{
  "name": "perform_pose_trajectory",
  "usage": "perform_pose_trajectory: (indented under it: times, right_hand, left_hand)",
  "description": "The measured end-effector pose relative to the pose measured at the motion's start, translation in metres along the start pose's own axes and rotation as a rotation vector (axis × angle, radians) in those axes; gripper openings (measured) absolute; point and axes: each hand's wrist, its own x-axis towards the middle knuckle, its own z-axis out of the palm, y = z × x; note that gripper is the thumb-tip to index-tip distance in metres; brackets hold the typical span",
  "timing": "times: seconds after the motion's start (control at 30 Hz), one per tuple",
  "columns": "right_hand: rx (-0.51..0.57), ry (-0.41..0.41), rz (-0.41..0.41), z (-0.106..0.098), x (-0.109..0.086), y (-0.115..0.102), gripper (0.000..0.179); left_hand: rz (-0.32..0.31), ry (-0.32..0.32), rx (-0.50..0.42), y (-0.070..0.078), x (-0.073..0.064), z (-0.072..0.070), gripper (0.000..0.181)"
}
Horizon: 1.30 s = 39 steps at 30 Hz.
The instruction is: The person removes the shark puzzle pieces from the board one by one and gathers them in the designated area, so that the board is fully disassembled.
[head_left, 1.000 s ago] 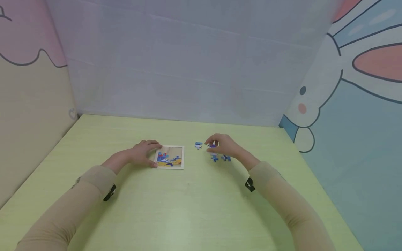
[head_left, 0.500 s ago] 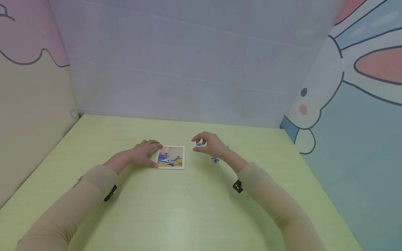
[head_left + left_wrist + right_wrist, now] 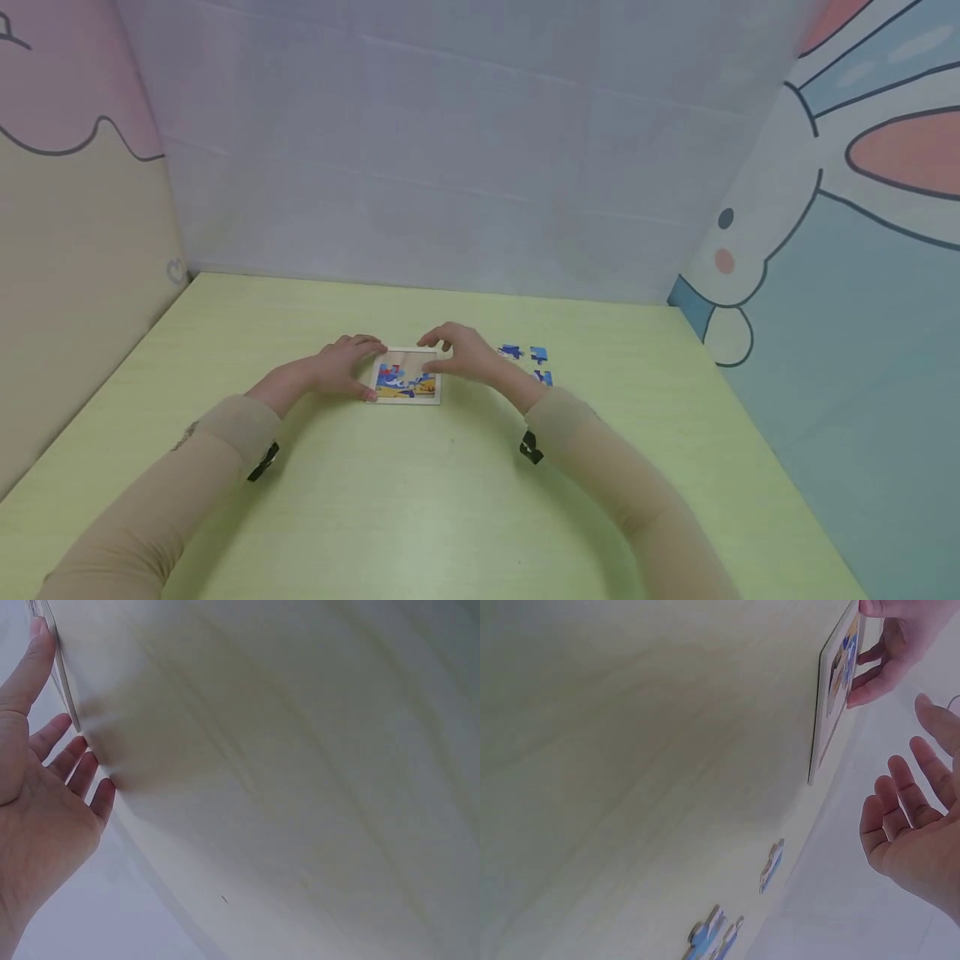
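Observation:
A small wooden puzzle tray with a white rim lies on the table, its lower part filled with a colourful picture and bare wood above. My left hand holds its left side, thumb at the near corner and fingers at the far one. Over the tray's right edge hovers my right hand, thumb and fingers apart; no piece shows between them. To its right lie loose blue and white puzzle pieces; the right hand and wrist may hide others. In the right wrist view, a puzzle piece lies below the tray.
The pale yellow tabletop spreads widely in front of the tray. A plain light sheet closes off the back. Printed cartoon panels stand at both sides, with a rabbit on the right one.
My right hand has moved left, from the loose pieces to the tray's right edge, uncovering pieces behind it. The left hand has stayed on the tray.

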Motion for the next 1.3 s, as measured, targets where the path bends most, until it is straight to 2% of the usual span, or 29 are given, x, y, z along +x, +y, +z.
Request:
perform_pose_trajectory:
  times: [0.27,0.53,0.8,0.97,1.3]
  right_hand:
    - [-0.009,-0.104,0.053,0.021,0.022,0.003,0.036]
    - [-0.042,-0.179,0.004,0.033,0.035,0.005,0.034]
    - [-0.097,-0.161,-0.043,0.040,0.042,0.007,0.031]
    - [-0.147,-0.177,-0.072,0.042,0.043,0.006,0.027]
    - [-0.172,-0.191,-0.037,0.040,0.040,-0.001,0.026]
  left_hand:
    - [0.001,-0.016,-0.036,0.001,-0.002,-0.002,0.090]
    - [0.000,-0.029,-0.046,0.005,-0.003,-0.003,0.085]
    - [-0.001,-0.010,-0.018,0.004,-0.001,-0.001,0.080]
    - [0.000,0.000,-0.021,0.004,-0.002,0.000,0.079]
    - [-0.007,0.010,-0.051,0.012,-0.005,-0.005,0.076]
